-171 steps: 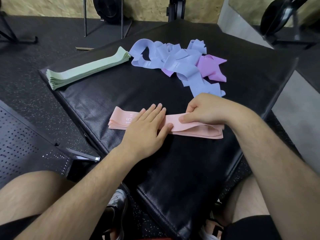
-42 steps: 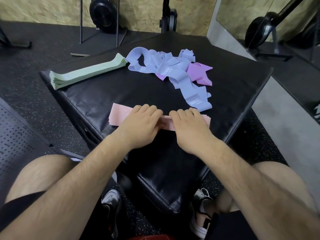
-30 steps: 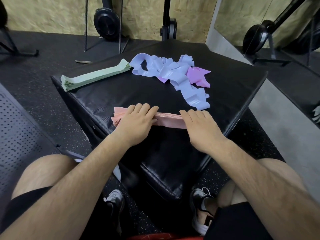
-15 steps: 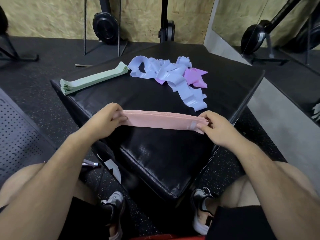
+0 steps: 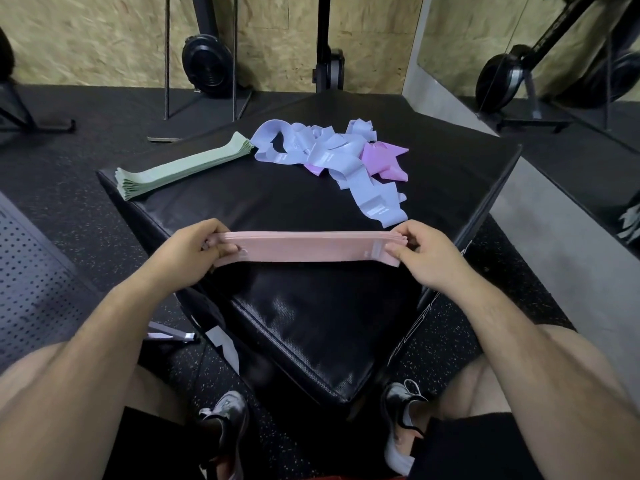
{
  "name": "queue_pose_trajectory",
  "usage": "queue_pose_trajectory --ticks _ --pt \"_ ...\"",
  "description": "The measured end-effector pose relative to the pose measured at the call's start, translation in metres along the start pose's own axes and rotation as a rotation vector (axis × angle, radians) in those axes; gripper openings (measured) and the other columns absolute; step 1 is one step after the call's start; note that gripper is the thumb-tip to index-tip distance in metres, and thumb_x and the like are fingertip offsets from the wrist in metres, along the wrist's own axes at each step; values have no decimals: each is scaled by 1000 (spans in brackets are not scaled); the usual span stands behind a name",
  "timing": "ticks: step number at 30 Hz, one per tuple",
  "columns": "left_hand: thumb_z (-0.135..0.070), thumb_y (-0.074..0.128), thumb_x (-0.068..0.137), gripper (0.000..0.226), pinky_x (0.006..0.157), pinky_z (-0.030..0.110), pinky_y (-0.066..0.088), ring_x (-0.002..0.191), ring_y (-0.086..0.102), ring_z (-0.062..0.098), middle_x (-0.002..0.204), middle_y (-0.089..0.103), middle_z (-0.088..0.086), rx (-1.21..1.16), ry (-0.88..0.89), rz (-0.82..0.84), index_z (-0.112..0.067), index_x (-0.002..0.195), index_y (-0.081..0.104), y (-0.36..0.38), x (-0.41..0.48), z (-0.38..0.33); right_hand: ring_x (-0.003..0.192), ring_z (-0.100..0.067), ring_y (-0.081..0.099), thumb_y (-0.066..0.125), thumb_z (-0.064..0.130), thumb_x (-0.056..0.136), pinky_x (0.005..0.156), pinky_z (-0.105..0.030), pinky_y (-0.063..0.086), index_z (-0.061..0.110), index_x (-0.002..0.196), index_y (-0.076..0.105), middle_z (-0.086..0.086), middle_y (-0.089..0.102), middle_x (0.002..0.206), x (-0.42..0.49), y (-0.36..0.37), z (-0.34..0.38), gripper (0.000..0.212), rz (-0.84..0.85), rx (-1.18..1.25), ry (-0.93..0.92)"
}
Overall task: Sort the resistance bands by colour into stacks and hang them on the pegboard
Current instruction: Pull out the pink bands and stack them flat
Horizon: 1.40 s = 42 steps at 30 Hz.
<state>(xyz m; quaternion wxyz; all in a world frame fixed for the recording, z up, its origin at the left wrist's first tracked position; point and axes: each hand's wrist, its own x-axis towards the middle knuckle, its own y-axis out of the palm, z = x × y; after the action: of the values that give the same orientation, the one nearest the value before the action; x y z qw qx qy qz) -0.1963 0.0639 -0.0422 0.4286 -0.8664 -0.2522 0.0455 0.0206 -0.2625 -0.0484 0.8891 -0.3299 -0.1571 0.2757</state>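
Both hands hold one stack of pink bands (image 5: pixel 304 249) level between them, apparently lifted just off the black padded box (image 5: pixel 311 320), though I cannot tell whether its lower edge touches the pad. The left hand (image 5: pixel 188 249) has its fingers curled round the left end. The right hand (image 5: pixel 424 254) pinches the right end between thumb and fingers, and there the layer edges show slightly fanned.

That fanned end looks like the weak spot. If the pinch loosens, or the hands draw apart unevenly, a band could slide out of the pile and the stack would need squaring again. Pulling too hard would stretch the bands, and a slipped end would probably snap toward the other hand.

Just beyond the right hand lies a loose tangle of blue bands (image 5: pixel 332 157) with purple bands (image 5: pixel 381 157) under it. One blue tail ends very near the right knuckles, so a careless sweep could drag it along and mix the colours. Farther out beyond the left hand sits a neat stack of green bands (image 5: pixel 180 166), near the box's edge, where a bump could knock it to the floor.

A dark perforated panel (image 5: pixel 34 278), perhaps the pegboard, lies outside the left hand. Carrying the pink stack there one-handed would risk the free end drooping and the layers splaying.
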Motion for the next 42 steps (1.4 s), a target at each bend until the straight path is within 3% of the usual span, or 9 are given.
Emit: queue_pose_trajectory --ticks 6,9,11,16,19,24,27,35,42 --pt "-25 77 86 10 61 22 44 64 55 10 73 64 -2 -200 -121 -26 -20 87 68 -14 -1 -1 88 -24 69 70 30 92 81 -39 56 25 97 68 -1 72 94 11 5 18 7 -43 65 37" --pt "-17 78 85 13 56 14 44 62 56 5 79 66 -2 -410 -194 -116 -15 92 67 -29 5 6 72 -23 68 67 26 94 57 -21 51 17 102 68 -3 70 94 27 12 41 12 -87 138 26" --pt "-14 78 84 17 58 14 45 64 58 5 82 66 0 -513 -240 -173 -9 95 66 -38 11 12 73 -20 68 65 25 96 50 -13 47 14 106 67 0 67 98 43 22 58 15 -83 164 23" --pt "-20 84 73 24 74 33 48 79 63 20 87 72 5 -663 -368 -331 -12 91 71 -62 28 36 82 -18 70 65 30 94 76 -42 62 14 99 65 -1 70 92 107 50 99 17 -84 125 19" --pt "-33 83 64 31 75 37 51 81 67 22 91 75 5 -650 -433 -393 -17 89 73 -75 37 58 71 -2 67 62 25 95 62 -21 52 11 98 64 -5 72 93 147 73 126 14 -85 150 -18" --pt "-33 81 68 34 63 34 46 72 60 19 92 74 11 -657 -513 -446 -13 93 72 -83 56 91 86 -21 69 63 28 91 66 -29 49 24 93 59 -4 72 90 216 128 152 6 -74 204 -48" --pt "-22 81 78 24 59 30 47 69 60 19 89 73 11 -648 -538 -454 -7 93 70 -76 73 110 87 -19 65 65 30 92 68 -30 47 26 95 56 3 67 88 251 159 153 10 -81 214 -48" --pt "-24 82 79 25 68 34 52 57 59 16 74 68 2 -567 -604 -453 -7 87 66 -63 104 132 84 -14 63 68 33 90 64 -26 42 23 110 56 0 69 97 300 201 130 25 -60 274 -1" --pt "-32 80 79 24 62 30 43 75 59 14 85 66 -3 -361 -618 -492 -16 89 64 -55 113 133 85 -13 59 61 34 96 64 -21 41 21 102 57 9 62 92 308 216 120 15 -125 155 -117"
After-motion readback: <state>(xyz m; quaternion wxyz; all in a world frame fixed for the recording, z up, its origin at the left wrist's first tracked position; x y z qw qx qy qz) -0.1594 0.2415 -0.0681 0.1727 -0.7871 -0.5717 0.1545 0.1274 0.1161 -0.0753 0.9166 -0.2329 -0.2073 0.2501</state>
